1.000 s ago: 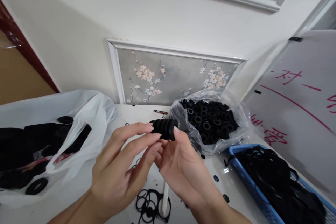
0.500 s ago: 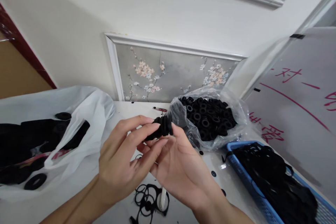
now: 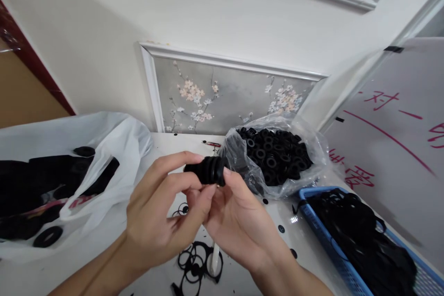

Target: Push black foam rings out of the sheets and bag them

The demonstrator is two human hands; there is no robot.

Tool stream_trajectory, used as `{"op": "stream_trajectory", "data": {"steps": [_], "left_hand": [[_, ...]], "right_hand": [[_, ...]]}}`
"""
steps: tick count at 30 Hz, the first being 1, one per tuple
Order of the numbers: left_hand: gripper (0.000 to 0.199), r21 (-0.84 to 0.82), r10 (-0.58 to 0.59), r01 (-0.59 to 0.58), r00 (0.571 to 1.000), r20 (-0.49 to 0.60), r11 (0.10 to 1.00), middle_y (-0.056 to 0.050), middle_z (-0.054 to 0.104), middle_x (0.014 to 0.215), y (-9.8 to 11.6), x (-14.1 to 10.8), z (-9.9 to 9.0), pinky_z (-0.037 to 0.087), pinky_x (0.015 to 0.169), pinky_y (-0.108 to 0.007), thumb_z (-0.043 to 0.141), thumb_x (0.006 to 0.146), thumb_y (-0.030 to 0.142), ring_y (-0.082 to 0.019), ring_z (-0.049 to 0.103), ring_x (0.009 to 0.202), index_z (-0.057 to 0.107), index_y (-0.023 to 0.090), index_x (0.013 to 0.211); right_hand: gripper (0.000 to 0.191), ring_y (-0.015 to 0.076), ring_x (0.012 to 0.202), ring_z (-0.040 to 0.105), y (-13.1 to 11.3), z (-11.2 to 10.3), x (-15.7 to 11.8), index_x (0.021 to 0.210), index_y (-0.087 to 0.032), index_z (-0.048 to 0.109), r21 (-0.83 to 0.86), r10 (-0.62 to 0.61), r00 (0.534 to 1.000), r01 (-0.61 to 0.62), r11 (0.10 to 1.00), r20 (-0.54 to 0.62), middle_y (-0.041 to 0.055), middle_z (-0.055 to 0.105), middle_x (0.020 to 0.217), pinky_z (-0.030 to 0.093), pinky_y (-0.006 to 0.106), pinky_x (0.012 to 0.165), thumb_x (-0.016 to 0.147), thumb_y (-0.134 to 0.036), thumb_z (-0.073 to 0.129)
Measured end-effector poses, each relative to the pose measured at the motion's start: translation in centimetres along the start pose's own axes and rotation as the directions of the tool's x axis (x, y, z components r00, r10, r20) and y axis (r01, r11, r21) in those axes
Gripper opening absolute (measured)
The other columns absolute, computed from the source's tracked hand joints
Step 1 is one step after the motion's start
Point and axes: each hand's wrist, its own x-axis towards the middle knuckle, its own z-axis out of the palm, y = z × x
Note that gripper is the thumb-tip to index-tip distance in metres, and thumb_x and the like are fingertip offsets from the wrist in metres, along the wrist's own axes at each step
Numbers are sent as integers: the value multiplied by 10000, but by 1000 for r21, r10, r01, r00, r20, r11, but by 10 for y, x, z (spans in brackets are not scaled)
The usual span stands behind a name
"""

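Left hand (image 3: 156, 212) and right hand (image 3: 239, 226) pinch ribbed black piece (image 3: 210, 169) at 9 and 3 o'clock, likely to steady it; clear bag (image 3: 239, 162) gapes within reach at their 2 o'clock.

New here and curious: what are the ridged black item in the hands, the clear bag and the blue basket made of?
Ridged black item: probably rubber or soft plastic; dark, mostly matte, with rounded ridges.
Clear bag: apparently thin plastic film, see-through with shiny creases.
Blue basket: likely moulded plastic, evenly coloured, with lattice openings.
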Motion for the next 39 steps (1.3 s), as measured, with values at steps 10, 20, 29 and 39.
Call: {"op": "stream_trajectory", "data": {"steps": [10, 20, 29, 39], "left_hand": [[131, 175, -9, -13, 992, 125, 984, -90, 652, 1082, 10, -1, -3, 511, 850, -335, 602, 822, 67, -194, 640, 939, 601, 146, 927], [191, -34, -60, 65, 991, 118, 997, -23, 625, 1017, 12, -4, -1, 544, 816, -190, 557, 860, 24, -100, 634, 879, 608, 182, 954], [189, 101, 13, -10, 1000, -27, 995, 7, 640, 992, 8, -1, -6, 605, 766, -273, 636, 815, 75, -127, 653, 832, 645, 225, 930], [238, 203, 72, -73, 997, 14, 977, -16, 663, 1000, 6, -6, -5, 598, 666, -308, 677, 819, 114, -153, 652, 782, 653, 249, 1013]], "right_hand": [[363, 123, 858, 633, 22, -5, 10, 1026, -239, 654, -176, -476, 873, 454, 873, -107, 2, 685, 978, 508, 234, 813, 697, -265, 807], [465, 176, 1010, 652, 25, -10, 5, 1102, -308, 639, -208, -662, 749, 645, 735, -15, 18, 706, 1076, 502, 308, 896, 679, -241, 820], [388, 155, 891, 659, 17, -2, 10, 740, -210, 712, 73, -132, 991, 131, 989, 9, 22, 746, 893, 494, 250, 821, 658, -586, 761], [414, 123, 887, 658, 16, -1, 3, 800, -188, 719, 111, -60, 998, 56, 992, 28, 16, 742, 888, 482, 216, 835, 666, -576, 770]]}}
